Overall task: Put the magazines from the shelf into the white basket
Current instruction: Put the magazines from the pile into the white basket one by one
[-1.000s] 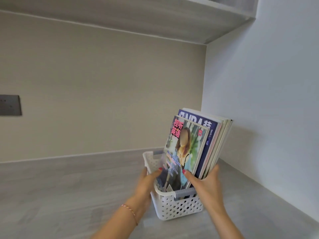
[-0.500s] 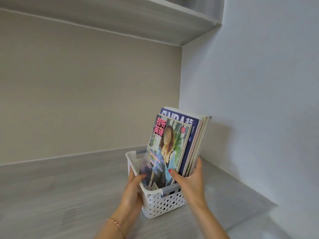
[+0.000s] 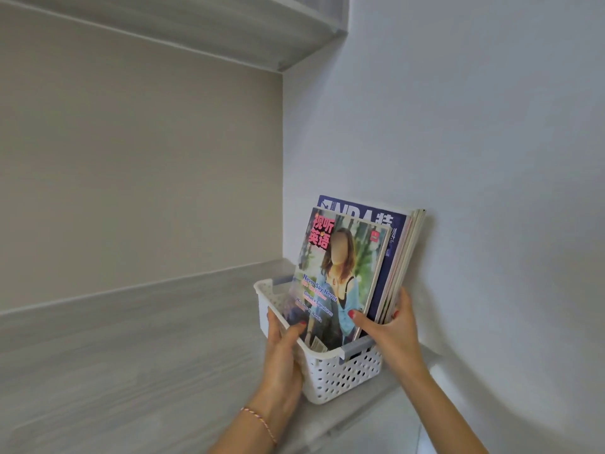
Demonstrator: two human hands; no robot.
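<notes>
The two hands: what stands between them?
In the head view, the magazines stand in the white basket, between left hand and right hand.

Basket [image 3: 330, 371] on shelf [image 3: 131, 348] beside right wall [image 3: 474, 158], magazines [image 3: 353, 273] upright in basket, left hand [image 3: 283, 348] on its left side, right hand [image 3: 391, 329] on magazines' right.

Soft, even daylight is filling the scene without glare. The magazines [image 3: 347, 273] are casting a faint shadow toward three o'clock on the white wall [image 3: 474, 158]. Wide-angle distortion is bending the shelf edge [image 3: 343, 417] near five o'clock, and the corners are blurring slightly.
</notes>
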